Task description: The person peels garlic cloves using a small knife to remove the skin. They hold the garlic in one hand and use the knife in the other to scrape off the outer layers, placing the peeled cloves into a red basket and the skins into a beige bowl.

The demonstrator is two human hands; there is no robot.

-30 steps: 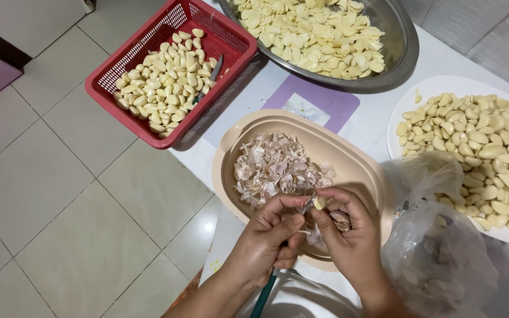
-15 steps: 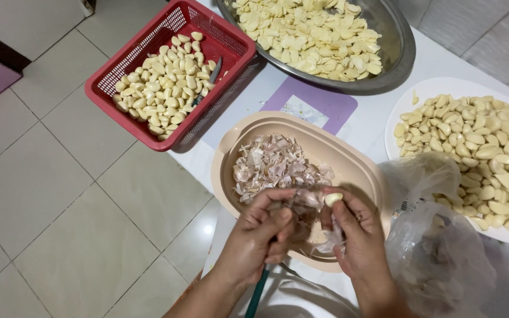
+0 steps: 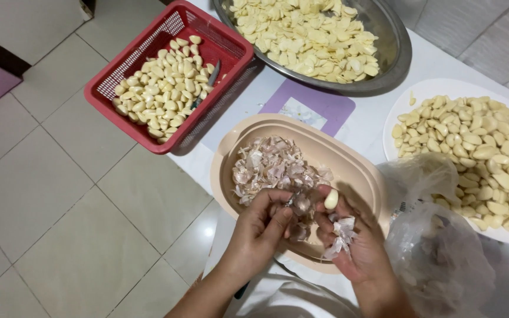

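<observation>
— Where's the garlic clove [image 3: 331,199]?
— Pinched in the right hand [image 3: 357,250], standing tall, tip up, over the beige tub [image 3: 360,171].
— And the left hand [image 3: 260,227]?
— Fingers curled on papery skin [image 3: 301,203]. One clove held, two hands.

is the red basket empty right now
No, the red basket holds a heap of peeled garlic cloves.

Peeled pale garlic clove [image 3: 331,199], upright

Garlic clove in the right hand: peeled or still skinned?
Peeled: the garlic clove shows bare and pale at the right hand fingertips; loose skins cling below.
</observation>
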